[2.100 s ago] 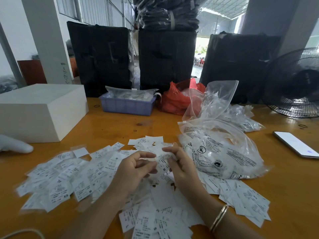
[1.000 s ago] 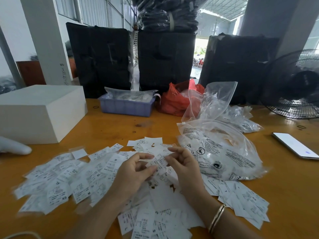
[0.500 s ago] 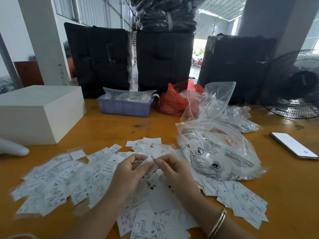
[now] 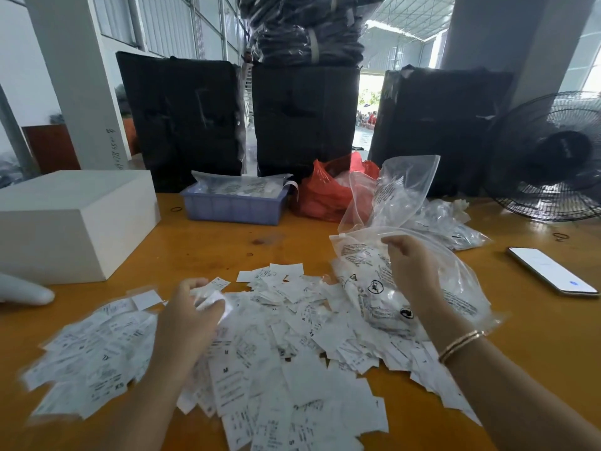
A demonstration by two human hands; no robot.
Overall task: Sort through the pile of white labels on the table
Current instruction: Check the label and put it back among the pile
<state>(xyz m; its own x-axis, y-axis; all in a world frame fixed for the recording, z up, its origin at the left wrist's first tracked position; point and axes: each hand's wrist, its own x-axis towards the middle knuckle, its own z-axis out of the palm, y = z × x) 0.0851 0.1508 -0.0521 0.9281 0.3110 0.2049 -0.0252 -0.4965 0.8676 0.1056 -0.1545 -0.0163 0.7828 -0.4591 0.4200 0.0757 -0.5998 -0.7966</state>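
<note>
Head view: the left hand point(image 4: 190, 315) pinches a few labels above the pile of white labels point(image 4: 260, 353) at lower centre while the right hand point(image 4: 411, 265) grips the clear bag point(image 4: 422, 288), whose tug may scatter neighbouring labels

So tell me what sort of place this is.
Probably a garment warehouse or packing workshop: size labels heaped on a work table, big black-wrapped bales behind, corrugated metal walls.

Two hands point(image 4: 188, 317), one phone point(image 4: 553, 270), one fan point(image 4: 553, 157), three black bundles point(image 4: 182, 118)
</note>
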